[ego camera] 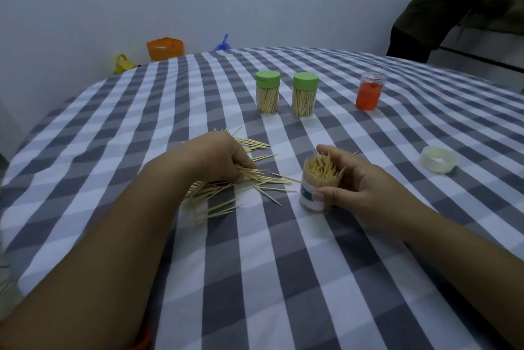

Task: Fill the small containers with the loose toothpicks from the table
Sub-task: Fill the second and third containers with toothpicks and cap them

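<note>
Dim, flat, bluish light falls evenly; shadows are faint and soft. The grey-and-white checked cloth-covered table (283, 264) bows at the edges from wide-angle distortion. Slight softness throughout, no glare.

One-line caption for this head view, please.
Left hand gathers loose toothpicks while right hand grips an open, nearly full container on the checked tablecloth.

Woven checked cloth (283, 264) under my arms, matt, faintly creased. On it, beside my left hand (218, 156), pale matt wood toothpicks (255, 179). My right hand (365, 182) held a clear glossy plastic container (312, 196) with a paper label. Beyond it stood two clear jars (267, 93) with smooth matt green plastic lids, and right of it a translucent white plastic lid (438, 159).
</note>
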A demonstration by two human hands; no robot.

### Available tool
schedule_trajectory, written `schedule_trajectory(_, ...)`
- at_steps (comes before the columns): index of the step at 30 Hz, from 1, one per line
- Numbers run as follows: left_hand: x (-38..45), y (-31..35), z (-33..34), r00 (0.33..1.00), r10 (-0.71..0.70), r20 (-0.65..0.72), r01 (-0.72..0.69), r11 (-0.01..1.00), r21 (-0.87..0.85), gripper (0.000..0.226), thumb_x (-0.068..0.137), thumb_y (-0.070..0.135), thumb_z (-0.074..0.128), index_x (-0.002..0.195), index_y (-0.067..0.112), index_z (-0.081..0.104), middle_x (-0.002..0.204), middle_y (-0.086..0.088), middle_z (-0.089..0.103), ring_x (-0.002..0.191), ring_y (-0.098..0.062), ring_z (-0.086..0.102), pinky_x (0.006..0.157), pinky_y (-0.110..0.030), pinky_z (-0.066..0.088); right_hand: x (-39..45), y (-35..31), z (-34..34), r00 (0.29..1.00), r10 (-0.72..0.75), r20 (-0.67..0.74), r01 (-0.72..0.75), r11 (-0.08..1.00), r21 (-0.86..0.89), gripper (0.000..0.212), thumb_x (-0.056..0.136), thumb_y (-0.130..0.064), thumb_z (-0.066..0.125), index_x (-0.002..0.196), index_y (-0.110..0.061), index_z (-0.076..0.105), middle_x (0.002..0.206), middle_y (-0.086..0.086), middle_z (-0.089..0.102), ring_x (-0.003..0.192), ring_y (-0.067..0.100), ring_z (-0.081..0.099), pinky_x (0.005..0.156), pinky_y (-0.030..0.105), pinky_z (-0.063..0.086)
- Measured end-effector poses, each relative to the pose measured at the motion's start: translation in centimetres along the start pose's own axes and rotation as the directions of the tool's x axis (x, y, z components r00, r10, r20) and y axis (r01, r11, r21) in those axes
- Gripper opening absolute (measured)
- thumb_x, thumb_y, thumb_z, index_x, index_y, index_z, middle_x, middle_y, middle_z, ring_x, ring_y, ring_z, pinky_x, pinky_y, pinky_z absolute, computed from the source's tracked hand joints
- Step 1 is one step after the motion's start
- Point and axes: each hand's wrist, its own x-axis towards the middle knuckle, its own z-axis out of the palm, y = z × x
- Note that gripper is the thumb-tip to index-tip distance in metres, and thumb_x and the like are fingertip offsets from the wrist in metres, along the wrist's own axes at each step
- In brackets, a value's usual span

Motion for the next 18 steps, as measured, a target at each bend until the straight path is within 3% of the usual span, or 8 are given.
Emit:
schedule_trajectory(4, 0.2, 0.9, 0.4, 0.998, 0.018, -0.061, -0.018, 1.0, -0.012, 0.032, 0.088, 0.02, 0.065, 0.119, 0.029, 0.066, 0.116, 0.006, 0.067, 0.101, -0.014, 0.058, 0.086, -0.023, 0.044, 0.2, 0.0, 0.0, 1.0, 0.007, 0.002, -0.007, 0.999, -0.034, 0.079, 0.073, -0.03, 0.072, 0.141, -0.039, 0.034, 0.118, -0.024, 0.047, 0.108, -0.003, 0.053, 0.085, 0.007, 0.046)
schedule_trajectory(7, 0.5, 1.0, 0.7, 0.991, 0.029, -0.129, -0.041, 0.995, -0.091, 0.028, 0.089, 0.021, 0.063, 0.115, 0.029, 0.068, 0.113, 0.006, 0.068, 0.1, -0.014, 0.059, 0.089, -0.027, 0.047, 0.2, 0.0, -0.1, 1.0, 0.013, 0.007, -0.013, 0.999, -0.05, 0.078, 0.075, -0.029, 0.071, 0.142, -0.038, 0.032, 0.124, -0.02, 0.045, 0.114, 0.002, 0.051, 0.092, 0.015, 0.046)
schedule_trajectory(9, 0.7, 1.0, 0.8, 0.979, 0.035, -0.199, -0.082, 0.969, -0.231, 0.026, 0.089, 0.017, 0.064, 0.113, 0.026, 0.07, 0.102, 0.007, 0.07, 0.088, -0.01, 0.06, 0.08, -0.025, 0.049, 0.1, 0.0, -0.1, 1.0, 0.007, 0.011, -0.006, 0.999, -0.042, 0.082, 0.069, -0.037, 0.07, 0.142, -0.038, 0.033, 0.128, -0.017, 0.047, 0.117, 0.004, 0.051, 0.099, 0.022, 0.046)
schedule_trajectory(12, 0.8, 0.8, 0.8, 0.962, -0.009, -0.271, -0.141, 0.839, -0.525, 0.023, 0.088, 0.013, 0.065, 0.107, 0.024, 0.07, 0.086, 0.01, 0.07, 0.081, -0.008, 0.063, 0.075, -0.02, 0.05, 0.1, 0.0, -0.1, 1.0, -0.002, 0.016, 0.002, 1.0, -0.018, 0.086, 0.063, -0.041, 0.069, 0.142, -0.037, 0.034, 0.131, -0.014, 0.05, 0.119, 0.005, 0.052, 0.101, 0.025, 0.045)
schedule_trajectory(15, 1.1, 0.9, 1.1, 0.978, -0.011, -0.208, -0.153, 0.643, -0.75, 0.013, 0.09, 0.011, 0.06, 0.097, 0.019, 0.068, 0.09, -0.002, 0.073, 0.09, -0.015, 0.069, 0.082, -0.027, 0.054, 0.1, 0.1, -0.2, 1.0, 0.001, 0.022, 0.0, 1.0, -0.019, 0.077, 0.076, -0.028, 0.071, 0.142, -0.035, 0.033, 0.132, -0.013, 0.049, 0.118, 0.004, 0.052, 0.1, 0.023, 0.045)
schedule_trajectory(18, 1.4, 1.5, 1.6, 0.99, -0.024, -0.142, -0.117, 0.441, -0.89, 0.013, 0.094, 0.007, 0.052, 0.097, 0.012, 0.064, 0.091, -0.006, 0.071, 0.088, -0.013, 0.07, 0.074, -0.019, 0.055, 0.1, 0.2, -0.2, 1.0, 0.005, 0.029, -0.005, 1.0, -0.004, 0.075, 0.078, -0.026, 0.071, 0.142, -0.035, 0.033, 0.133, -0.011, 0.051, 0.117, 0.005, 0.053, 0.101, 0.026, 0.046)
